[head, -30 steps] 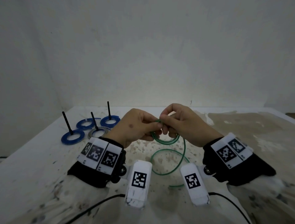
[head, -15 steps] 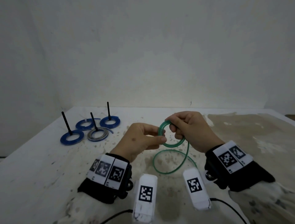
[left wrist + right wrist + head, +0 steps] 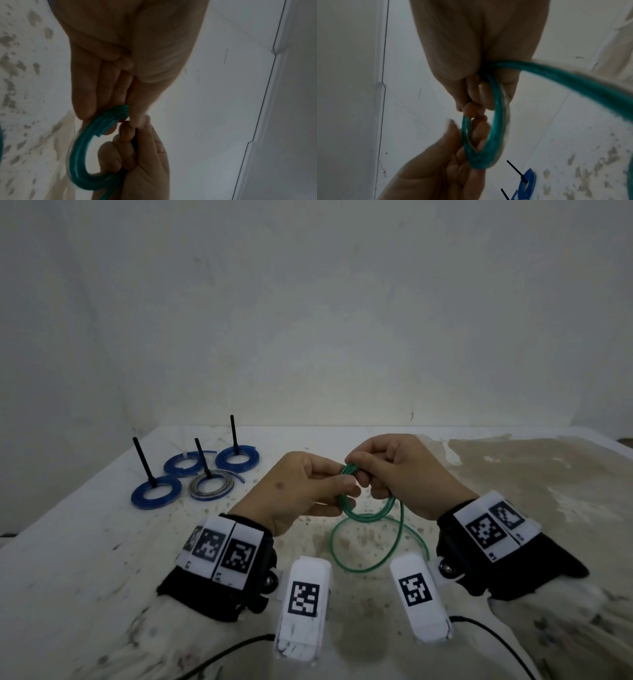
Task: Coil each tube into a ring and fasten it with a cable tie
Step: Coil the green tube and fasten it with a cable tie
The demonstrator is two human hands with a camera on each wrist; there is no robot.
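Both hands hold a green tube (image 3: 371, 515) above the table's middle. Several turns of it form a small ring (image 3: 80, 152) between the hands. My left hand (image 3: 308, 491) pinches the ring's left side between thumb and fingers (image 3: 85, 94). My right hand (image 3: 397, 470) grips the ring's top with curled fingers, the ring (image 3: 496, 121) passing under its palm. The tube's loose remainder (image 3: 387, 559) hangs down in a wide loop onto the table and trails toward my right wrist. No cable tie shows on the green ring.
At the back left of the stained white table (image 3: 85, 559) lie tied rings: three blue ones (image 3: 156, 496) (image 3: 237, 459) (image 3: 183, 463) and a grey one (image 3: 210, 488), with black cable tie tails (image 3: 144, 462) sticking up. A wall stands close behind.
The hands came together again after a brief spread. The right hand has laid another turn onto the ring, and the loose loop on the table has grown shorter.
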